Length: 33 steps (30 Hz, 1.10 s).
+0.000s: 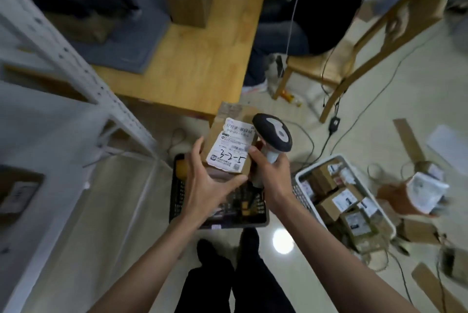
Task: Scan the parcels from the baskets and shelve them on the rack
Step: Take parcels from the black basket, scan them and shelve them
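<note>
Parcel (229, 145) and scanner (273, 132) in hand

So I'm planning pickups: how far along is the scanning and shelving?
Done: a few boxes lie on the white metal rack. In hand: left hand holds a brown labelled parcel, right hand the grey handheld scanner. Left: the white basket is still full.

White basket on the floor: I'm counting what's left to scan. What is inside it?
The white basket holds several brown cardboard parcels with white labels, packed close together. Whatever lies beneath that top layer is covered, so no full count is possible.
</note>
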{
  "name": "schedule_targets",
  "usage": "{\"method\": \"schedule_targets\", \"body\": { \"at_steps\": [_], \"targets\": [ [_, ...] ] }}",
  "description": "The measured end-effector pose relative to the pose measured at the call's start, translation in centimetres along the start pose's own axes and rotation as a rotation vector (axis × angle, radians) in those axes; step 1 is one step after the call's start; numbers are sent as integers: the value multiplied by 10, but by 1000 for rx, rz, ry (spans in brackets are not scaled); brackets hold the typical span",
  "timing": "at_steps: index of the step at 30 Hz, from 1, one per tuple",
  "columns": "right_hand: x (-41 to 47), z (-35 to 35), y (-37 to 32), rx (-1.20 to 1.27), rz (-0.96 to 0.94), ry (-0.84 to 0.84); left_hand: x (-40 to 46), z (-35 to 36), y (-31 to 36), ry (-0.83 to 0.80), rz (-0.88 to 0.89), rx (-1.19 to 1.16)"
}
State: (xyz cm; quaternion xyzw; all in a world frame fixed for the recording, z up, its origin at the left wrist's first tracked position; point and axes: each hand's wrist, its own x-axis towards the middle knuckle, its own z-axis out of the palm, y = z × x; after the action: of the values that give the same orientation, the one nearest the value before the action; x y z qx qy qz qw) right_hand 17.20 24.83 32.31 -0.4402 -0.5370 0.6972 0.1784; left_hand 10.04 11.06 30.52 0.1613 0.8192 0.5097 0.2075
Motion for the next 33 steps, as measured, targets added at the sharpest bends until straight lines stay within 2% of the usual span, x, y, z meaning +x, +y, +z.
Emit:
{"method": "schedule_targets", "body": {
  "at_steps": [3,6,11,17,22,25,28,33],
  "targets": [
    [-3,22,-35,2,-60,-105,9,-41,29,86,-77,-98],
    [-6,47,-61,36,-106,-217,23,-85,51,147,-59,-136],
    [-10,90,-90,57,-159,-406,26,-144,72,179,-106,-257],
    [-9,125,-125,-69,-275,-739,1,-190,87,270,-188,-310],
    [-7,152,-152,-165,-346,-926,-16,-205,87,439,-191,-375],
    [-13,165,-163,-165,-375,-967,-28,-214,86,591,-130,-381],
    [-21,170,-172,-215,-417,-1016,-37,-223,87,762,-91,-300],
    [-28,167,-173,-372,-403,-1248,-45,-235,86,959,-41,-181]
  ]
}}
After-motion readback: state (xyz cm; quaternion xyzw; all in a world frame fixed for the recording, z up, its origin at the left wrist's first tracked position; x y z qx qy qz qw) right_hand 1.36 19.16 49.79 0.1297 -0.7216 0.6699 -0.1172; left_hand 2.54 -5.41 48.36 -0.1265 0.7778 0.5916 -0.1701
